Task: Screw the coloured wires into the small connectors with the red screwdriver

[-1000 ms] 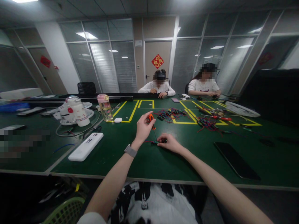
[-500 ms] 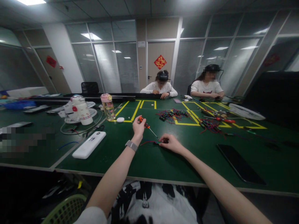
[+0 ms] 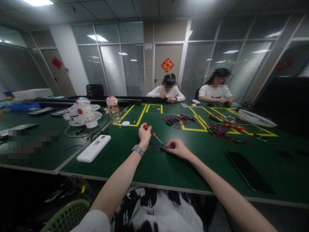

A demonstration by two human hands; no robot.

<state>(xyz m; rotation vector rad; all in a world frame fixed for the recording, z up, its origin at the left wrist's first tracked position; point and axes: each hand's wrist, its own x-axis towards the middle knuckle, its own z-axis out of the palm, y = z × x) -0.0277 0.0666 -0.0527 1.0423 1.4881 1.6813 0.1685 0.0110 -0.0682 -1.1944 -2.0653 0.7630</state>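
Note:
My left hand (image 3: 144, 134) is closed around a screwdriver (image 3: 152, 132) with an orange and black handle. Its thin metal shaft slants down to the right, and the tip meets a small green wired connector (image 3: 163, 148) on the table. The fingers of my right hand (image 3: 178, 149) pinch that connector from its right side and partly hide it. Red and dark wires (image 3: 154, 147) run out from it to the left. Whether the tip sits in a screw is too small to tell.
Heaps of wired connectors (image 3: 178, 120) (image 3: 218, 132) lie beyond my hands and to the right. A black phone (image 3: 248, 172) is at right, a white power bank (image 3: 94, 149) at left. Bottles (image 3: 113, 111) stand farther back. Two people (image 3: 167, 91) (image 3: 214, 90) sit across the table.
The view has shifted slightly. My right fingers have changed their hold a little and look more closely pinched at the connector. The screwdriver tip stays at the connector.

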